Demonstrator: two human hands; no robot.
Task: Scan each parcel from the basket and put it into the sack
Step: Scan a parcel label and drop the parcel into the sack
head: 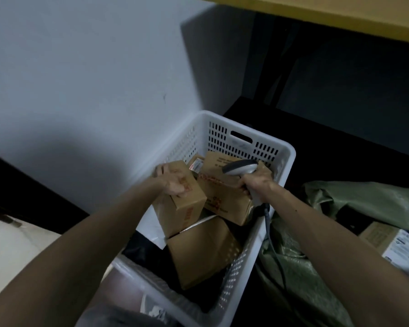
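Closest in, a plain brown cardboard box [203, 251] lies low in the white perforated plastic basket [291, 149], untouched. Just past it, the left hand [172, 182] curls its fingers over the top of a small brown cardboard parcel with red print [182, 204], which sits tilted inside the basket. Opposite, the right hand [255, 185] is wrapped round the handle of a grey handheld scanner [241, 167], with its dark cable [268, 218] dropping over the basket's side. The scanner's nose points left, and a red glow falls on a white label [196, 165] just beyond the held parcel. Which box carries that label, I cannot tell.

This looks like the scan itself. To do it well, hold the parcel steady, turn the label square to the beam, and wait for the read before lifting. To the right of the basket the green woven sack [364, 197] lies open with printed cartons [392, 241] inside, so it's a short carry across.
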